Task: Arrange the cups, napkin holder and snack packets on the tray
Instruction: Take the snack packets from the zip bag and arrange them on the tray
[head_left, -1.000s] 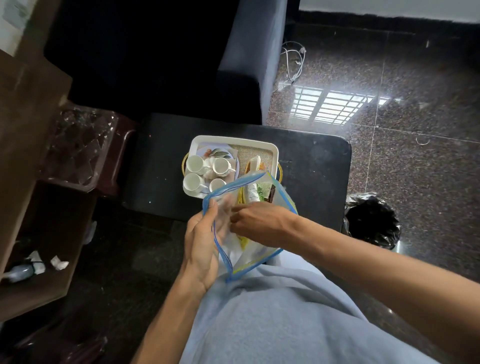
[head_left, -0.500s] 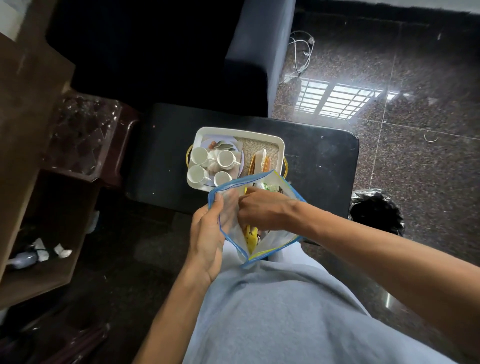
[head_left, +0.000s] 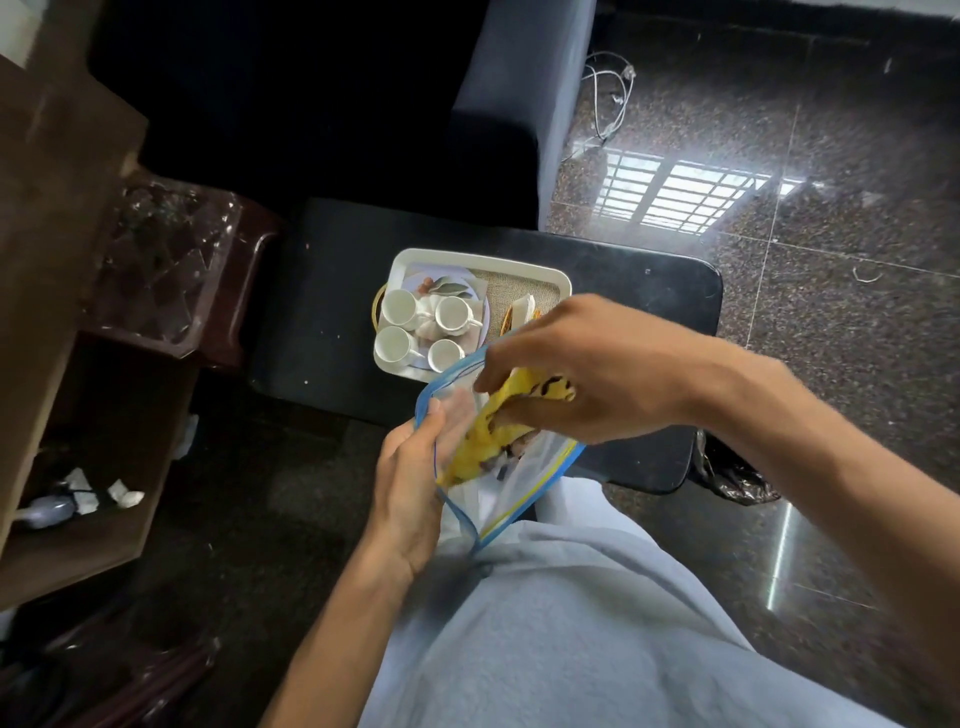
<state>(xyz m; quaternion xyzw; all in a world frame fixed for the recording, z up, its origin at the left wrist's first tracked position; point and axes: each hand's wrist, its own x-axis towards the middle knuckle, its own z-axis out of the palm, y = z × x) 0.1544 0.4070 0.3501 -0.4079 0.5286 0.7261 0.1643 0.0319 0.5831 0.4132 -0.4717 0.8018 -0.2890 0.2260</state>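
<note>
A white tray (head_left: 560, 278) sits on the black table (head_left: 332, 291). Several white cups (head_left: 451, 314) stand on its left half. The napkin holder (head_left: 521, 310) with white napkins stands on its right half, partly hidden by my right hand. My left hand (head_left: 410, 483) grips the left edge of a clear blue-rimmed zip bag (head_left: 524, 488) held above my lap. My right hand (head_left: 587, 374) is shut on a yellow snack packet (head_left: 485, 439), which is half out of the bag's mouth.
A dark sofa (head_left: 498, 119) stands behind the table. At the left are a dark red stool (head_left: 244, 280) and a wooden shelf (head_left: 62, 332) holding crumpled paper. A black bin bag (head_left: 737, 475) lies right of the table, on the polished stone floor.
My right hand, which was inside the bag, has risen up and to the right, drawing the yellow snack packet out. My left hand still holds the bag's edge.
</note>
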